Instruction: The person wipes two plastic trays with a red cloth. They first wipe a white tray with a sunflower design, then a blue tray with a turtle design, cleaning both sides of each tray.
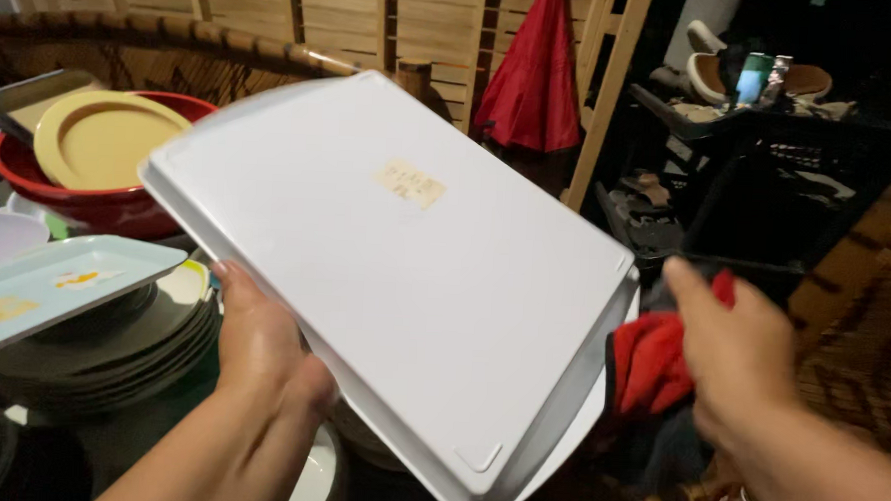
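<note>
Here: left hand [261, 348] grips white tray [405, 269] underside-up; right hand [736, 358] clutches red cloth [651, 360] (beside tray).

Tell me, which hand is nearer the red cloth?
The right hand: it holds the red cloth, just beyond the tray's right edge. The left hand is across the white tray, gripping its left edge.

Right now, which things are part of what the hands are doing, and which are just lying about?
In hand:
large white rectangular plastic tray, held by left hand
red cloth, gripped by right hand

Lying about:
yellow round plate
red bowl
pale blue tray
stacked grey plates
</note>
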